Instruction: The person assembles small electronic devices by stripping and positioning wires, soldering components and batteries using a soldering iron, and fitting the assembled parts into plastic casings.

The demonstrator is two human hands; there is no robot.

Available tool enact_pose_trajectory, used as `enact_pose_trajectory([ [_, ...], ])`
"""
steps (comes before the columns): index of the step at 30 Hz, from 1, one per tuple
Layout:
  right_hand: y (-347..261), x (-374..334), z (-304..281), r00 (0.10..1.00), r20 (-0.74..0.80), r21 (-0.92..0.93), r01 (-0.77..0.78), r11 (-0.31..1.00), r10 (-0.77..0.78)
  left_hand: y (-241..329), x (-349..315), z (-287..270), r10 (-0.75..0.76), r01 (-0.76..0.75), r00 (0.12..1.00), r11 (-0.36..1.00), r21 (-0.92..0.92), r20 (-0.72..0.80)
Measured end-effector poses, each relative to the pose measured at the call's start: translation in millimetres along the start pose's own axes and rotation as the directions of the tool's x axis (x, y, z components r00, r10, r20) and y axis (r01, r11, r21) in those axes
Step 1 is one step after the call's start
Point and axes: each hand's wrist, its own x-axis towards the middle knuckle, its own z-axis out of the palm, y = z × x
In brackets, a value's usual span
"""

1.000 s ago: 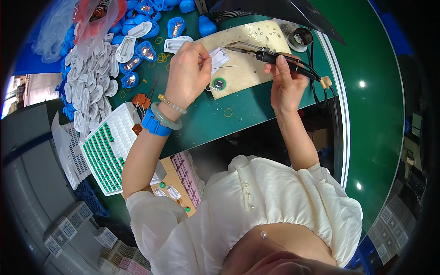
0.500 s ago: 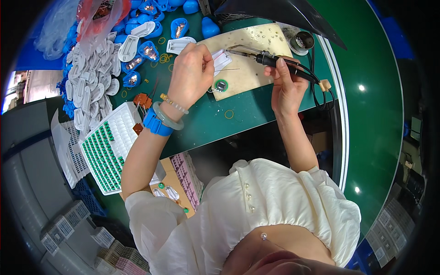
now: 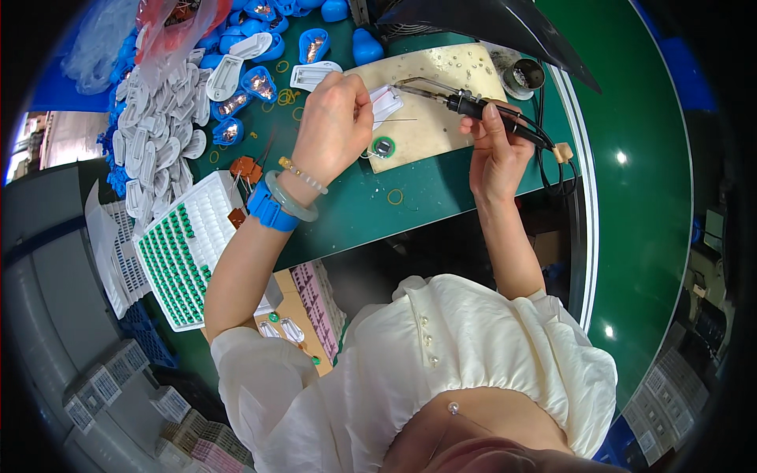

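Note:
My right hand (image 3: 501,154) grips a soldering iron (image 3: 467,104) by its black handle, fingers wrapped round it. Its thin metal tip reaches left to the top end of a small white plastic part (image 3: 386,107) lying on a cream board (image 3: 441,130). My left hand (image 3: 335,118) is closed in a pinch at that part's left side. A thin red wire (image 3: 382,98) runs over the part toward these fingers, whose tips are partly hidden. Just below lies a round green component (image 3: 383,147) with a dark centre and pale leads.
White plastic covers (image 3: 162,130) lie heaped at the left, near blue shells (image 3: 258,84) with metal contacts. A white tray (image 3: 177,256) holds rows of green components. A metal cup (image 3: 523,76) stands at the back right; a black hood (image 3: 505,27) overhangs the board.
Both hands stay at the white part with almost the same grips. The whole view has shifted slightly; the iron's tip still rests near the part's top end.

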Motion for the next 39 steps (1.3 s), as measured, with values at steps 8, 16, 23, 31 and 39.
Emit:
enact_pose_trajectory([
  [8, 2.4, 0.4, -1.3, 1.000, -0.005, 0.017, 0.003, 1.000, -0.003, 1.1, -0.4, -0.6, -0.012, 0.012, 1.000, 1.000, 0.008, 0.001],
  [16, 1.1, 0.5, -1.0, 1.000, 0.004, 0.021, 0.017, 1.000, -0.017, 6.6, 0.2, -1.8, -0.050, 0.051, 0.999, 0.995, -0.084, 0.012],
  [23, 0.4, 1.7, -1.0, 0.999, 0.018, 0.030, 0.037, 0.999, -0.038, 5.9, 0.5, -1.5, -0.042, 0.043, 0.999, 0.995, -0.086, 0.007],
  [31, -0.7, -0.2, 0.8, 1.000, -0.006, 0.026, 0.012, 1.000, -0.012, 6.5, -0.2, -2.3, -0.066, 0.068, 0.998, 0.989, -0.130, 0.017],
  [39, -1.8, 0.8, 0.4, 1.000, -0.010, 0.049, -0.002, 0.999, 0.002, 16.0, -0.3, -7.9, -0.021, 0.020, 1.000, 0.998, -0.067, -0.021],
])
